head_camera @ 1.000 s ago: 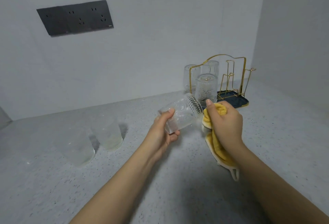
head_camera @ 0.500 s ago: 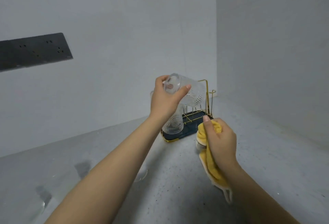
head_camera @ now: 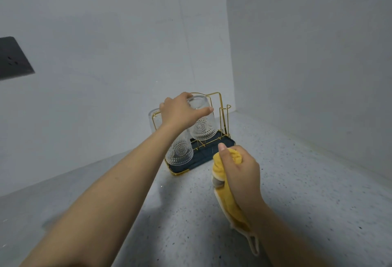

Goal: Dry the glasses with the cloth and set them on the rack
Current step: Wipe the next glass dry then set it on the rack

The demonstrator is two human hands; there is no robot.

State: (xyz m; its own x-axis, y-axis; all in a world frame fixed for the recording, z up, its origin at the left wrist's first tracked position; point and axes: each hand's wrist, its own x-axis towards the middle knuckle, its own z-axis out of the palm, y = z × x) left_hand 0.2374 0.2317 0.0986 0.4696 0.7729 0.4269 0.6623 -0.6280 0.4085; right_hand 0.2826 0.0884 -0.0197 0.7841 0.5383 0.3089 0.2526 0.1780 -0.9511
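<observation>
Careful here: your inverted glass [head_camera: 202, 125] hangs low over the rack [head_camera: 220, 116], close beside another glass [head_camera: 180, 151] already parked there, so a crooked drop could clink the two together or miss the gold peg. Your left hand [head_camera: 182, 112] grips the held glass by its base from above, fingers curled round it. Your right hand [head_camera: 240, 173] clutches the yellow cloth [head_camera: 228, 199] just in front of the rack's tray.
</observation>
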